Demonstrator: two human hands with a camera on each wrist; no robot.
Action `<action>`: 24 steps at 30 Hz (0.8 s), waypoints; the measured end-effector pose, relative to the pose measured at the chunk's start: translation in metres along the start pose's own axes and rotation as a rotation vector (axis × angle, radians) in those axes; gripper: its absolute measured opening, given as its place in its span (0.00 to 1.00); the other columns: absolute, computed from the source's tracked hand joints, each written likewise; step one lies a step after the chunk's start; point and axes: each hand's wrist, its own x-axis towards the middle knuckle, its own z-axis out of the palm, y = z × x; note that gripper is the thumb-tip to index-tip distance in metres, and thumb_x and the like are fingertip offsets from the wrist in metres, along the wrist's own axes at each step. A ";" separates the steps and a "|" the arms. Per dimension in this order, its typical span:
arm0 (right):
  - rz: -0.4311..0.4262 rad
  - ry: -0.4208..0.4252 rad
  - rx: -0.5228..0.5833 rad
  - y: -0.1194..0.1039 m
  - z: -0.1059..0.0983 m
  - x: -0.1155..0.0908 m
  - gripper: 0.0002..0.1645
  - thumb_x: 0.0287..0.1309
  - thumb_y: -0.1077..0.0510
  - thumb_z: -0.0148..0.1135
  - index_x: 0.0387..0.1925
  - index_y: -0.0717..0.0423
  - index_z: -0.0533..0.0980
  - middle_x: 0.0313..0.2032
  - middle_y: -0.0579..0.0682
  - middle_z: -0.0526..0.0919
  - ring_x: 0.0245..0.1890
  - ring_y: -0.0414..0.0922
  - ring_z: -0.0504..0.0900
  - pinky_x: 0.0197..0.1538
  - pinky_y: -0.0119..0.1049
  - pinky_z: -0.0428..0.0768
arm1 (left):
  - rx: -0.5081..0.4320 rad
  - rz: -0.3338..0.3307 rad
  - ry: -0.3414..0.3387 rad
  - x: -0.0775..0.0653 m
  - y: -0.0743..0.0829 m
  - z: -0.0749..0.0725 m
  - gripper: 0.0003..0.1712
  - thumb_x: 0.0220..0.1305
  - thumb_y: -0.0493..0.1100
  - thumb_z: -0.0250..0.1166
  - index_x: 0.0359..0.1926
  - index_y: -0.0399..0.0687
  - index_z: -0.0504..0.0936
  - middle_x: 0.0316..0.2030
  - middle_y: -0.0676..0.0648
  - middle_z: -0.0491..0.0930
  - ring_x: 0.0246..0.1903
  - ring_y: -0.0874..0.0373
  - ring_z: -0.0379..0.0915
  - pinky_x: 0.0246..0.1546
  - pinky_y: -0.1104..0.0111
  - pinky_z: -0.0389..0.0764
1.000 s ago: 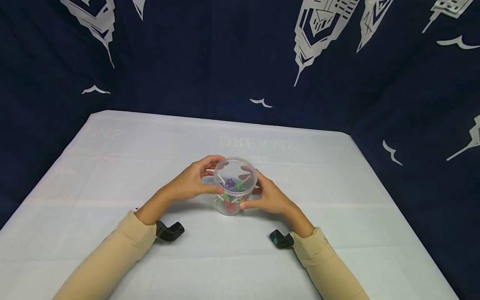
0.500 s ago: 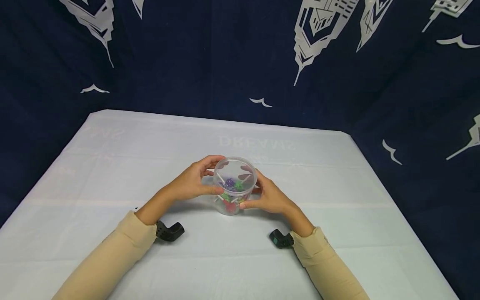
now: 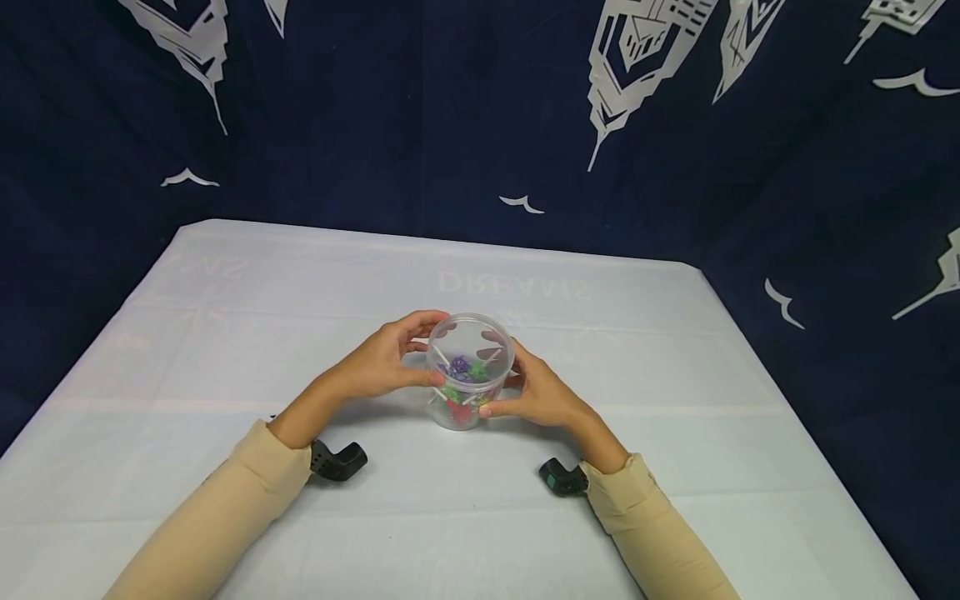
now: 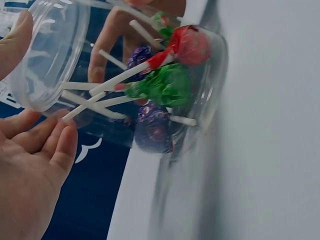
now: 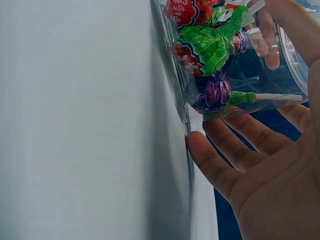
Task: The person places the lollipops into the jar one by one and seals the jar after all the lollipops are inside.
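Observation:
A clear plastic jar stands upright on the white table, holding several lollipops in red, green and purple wrappers with white sticks. My left hand holds the jar's upper left side, the thumb at the near side of the rim and the fingers reaching round the back. Lower on the right side, my right hand grips it with the thumb in front and the fingers spread behind. Through the see-through wall, fingers show in both wrist views. The right wrist view has the wrapped candy heads gathered near the jar's bottom.
A white cloth with faint lettering covers the table. Behind and to the right hangs a dark blue curtain with white building and bird prints. Black wrist cameras stick out beside both beige sleeves.
My left thumb has drawn back very slightly to the left along the rim. The jar and my right hand stay in place.

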 end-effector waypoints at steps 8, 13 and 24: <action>0.000 -0.004 -0.011 0.002 -0.001 0.004 0.63 0.44 0.61 0.81 0.76 0.58 0.51 0.64 0.59 0.71 0.61 0.53 0.73 0.58 0.45 0.78 | -0.035 0.035 -0.051 -0.002 -0.004 -0.005 0.53 0.59 0.49 0.74 0.75 0.34 0.53 0.68 0.38 0.65 0.67 0.38 0.59 0.65 0.48 0.64; 0.003 -0.018 -0.045 0.002 -0.003 0.004 0.65 0.44 0.59 0.82 0.77 0.52 0.50 0.66 0.58 0.69 0.63 0.53 0.71 0.59 0.47 0.77 | 0.047 0.055 -0.035 -0.008 -0.007 -0.002 0.64 0.59 0.66 0.67 0.77 0.37 0.41 0.71 0.36 0.59 0.70 0.38 0.54 0.66 0.44 0.60; 0.043 0.065 -0.410 -0.015 -0.030 -0.026 0.66 0.49 0.42 0.77 0.79 0.37 0.43 0.69 0.56 0.66 0.66 0.55 0.68 0.61 0.57 0.72 | 0.633 -0.055 0.079 -0.045 0.003 -0.009 0.66 0.58 0.74 0.61 0.79 0.44 0.36 0.77 0.39 0.41 0.75 0.41 0.33 0.69 0.39 0.48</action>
